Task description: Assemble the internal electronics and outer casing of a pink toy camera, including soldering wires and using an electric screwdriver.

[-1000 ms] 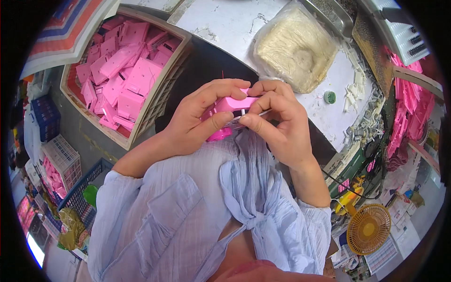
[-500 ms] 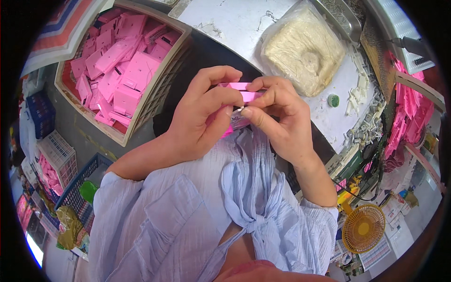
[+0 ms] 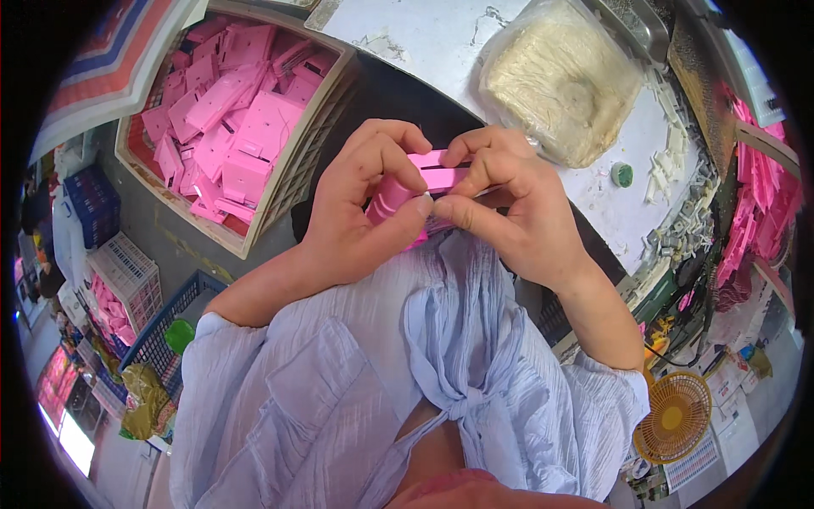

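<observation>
Both of my hands are closed around one pink plastic part held above my lap, just in front of the table edge. My left hand wraps its lower, rounded end, thumb pressed along the front. My right hand pinches the flat slotted upper end, thumb tip meeting the left thumb. Most of the part is hidden by my fingers. To the left stands a beige crate heaped with several flat pink plastic pieces.
A clear bag of pale fibrous stuff lies on the white table, with a small green cap and white plastic scraps nearby. More pink parts pile up at right. Baskets and a yellow fan sit on the floor.
My hands have shifted slightly with the pink part and my fingers have closed tighter over it, thumbs now meeting at its front. Nothing was picked up or let go.
</observation>
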Demonstrator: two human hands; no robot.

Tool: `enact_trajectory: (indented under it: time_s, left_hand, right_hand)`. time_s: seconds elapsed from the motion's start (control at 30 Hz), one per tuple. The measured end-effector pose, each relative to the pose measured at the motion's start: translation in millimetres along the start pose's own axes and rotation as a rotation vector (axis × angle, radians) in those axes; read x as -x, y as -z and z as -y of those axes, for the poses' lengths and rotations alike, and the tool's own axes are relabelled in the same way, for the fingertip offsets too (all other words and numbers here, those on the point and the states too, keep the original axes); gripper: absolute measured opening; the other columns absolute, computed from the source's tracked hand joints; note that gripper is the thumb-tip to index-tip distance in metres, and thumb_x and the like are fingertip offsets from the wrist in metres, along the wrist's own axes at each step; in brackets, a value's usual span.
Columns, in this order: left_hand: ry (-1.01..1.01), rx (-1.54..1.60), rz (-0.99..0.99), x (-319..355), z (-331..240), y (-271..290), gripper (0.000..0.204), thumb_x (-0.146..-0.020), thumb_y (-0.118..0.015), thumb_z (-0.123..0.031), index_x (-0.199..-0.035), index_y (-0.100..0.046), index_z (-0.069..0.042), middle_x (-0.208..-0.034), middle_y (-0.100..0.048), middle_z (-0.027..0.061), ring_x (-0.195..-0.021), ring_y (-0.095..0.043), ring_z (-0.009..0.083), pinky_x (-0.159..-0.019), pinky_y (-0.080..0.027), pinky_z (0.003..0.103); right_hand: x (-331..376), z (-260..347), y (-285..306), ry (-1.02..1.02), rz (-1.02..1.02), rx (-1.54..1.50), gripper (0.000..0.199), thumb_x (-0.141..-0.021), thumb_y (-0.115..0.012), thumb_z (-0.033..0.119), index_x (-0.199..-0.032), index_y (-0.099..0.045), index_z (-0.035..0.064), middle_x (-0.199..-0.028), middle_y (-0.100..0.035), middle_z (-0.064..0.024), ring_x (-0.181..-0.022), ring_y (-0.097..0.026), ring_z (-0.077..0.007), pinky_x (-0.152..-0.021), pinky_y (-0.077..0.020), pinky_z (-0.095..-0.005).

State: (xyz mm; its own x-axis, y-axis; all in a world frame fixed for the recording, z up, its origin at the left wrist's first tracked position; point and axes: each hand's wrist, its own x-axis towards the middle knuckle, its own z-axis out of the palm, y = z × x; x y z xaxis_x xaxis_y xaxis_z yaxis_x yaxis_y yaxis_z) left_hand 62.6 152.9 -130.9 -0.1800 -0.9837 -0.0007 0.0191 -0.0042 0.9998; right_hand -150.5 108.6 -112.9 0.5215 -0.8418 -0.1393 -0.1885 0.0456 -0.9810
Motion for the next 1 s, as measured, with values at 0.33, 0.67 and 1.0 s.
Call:
enact_trajectory:
  time_s: [0.33,0.67,1.0]
  left_hand:
    - [0.122,-0.01,0.137,-10.4,-2.6,8.4,0.013,-0.079,-0.062,0.002,-0.087,-0.055,-0.006,-0.115,-0.053,0.0095,-0.103,-0.049,0.0143,-0.083,-0.041,0.026]
    - [0.467,0.011,0.462,-42.1,-10.3,38.2,0.026,-0.078,-0.066,-0.005,-0.097,-0.05,-0.008,-0.117,-0.05,0.0034,-0.114,-0.048,0.0128,-0.098,-0.04,0.026]
    - [0.825,-0.29,0.852,-96.1,-26.3,53.9,0.031,-0.081,-0.076,-0.006,-0.105,-0.056,-0.006,-0.099,-0.049,-0.0016,-0.095,-0.048,0.0079,-0.081,-0.043,0.026]
  right_hand:
    - [0.8,-5.1,-2.8,0.089,0.032,0.08,0.023,-0.077,-0.084,0.013,-0.078,-0.062,0.0055,-0.104,-0.064,-0.0115,-0.1,-0.057,-0.0322,-0.087,-0.0465,-0.0402]
    - [-6.6,-2.4,-5.6,0.136,0.089,0.141,0.024,-0.08,-0.082,0.016,-0.079,-0.06,0.0064,-0.097,-0.06,-0.0098,-0.096,-0.052,-0.0324,-0.088,-0.0436,-0.0414]
    - [-19.3,-9.0,-7.4,0.122,0.151,0.101,0.026,-0.083,-0.081,0.018,-0.078,-0.06,0.0047,-0.095,-0.061,-0.0108,-0.096,-0.055,-0.0325,-0.084,-0.0466,-0.0418]
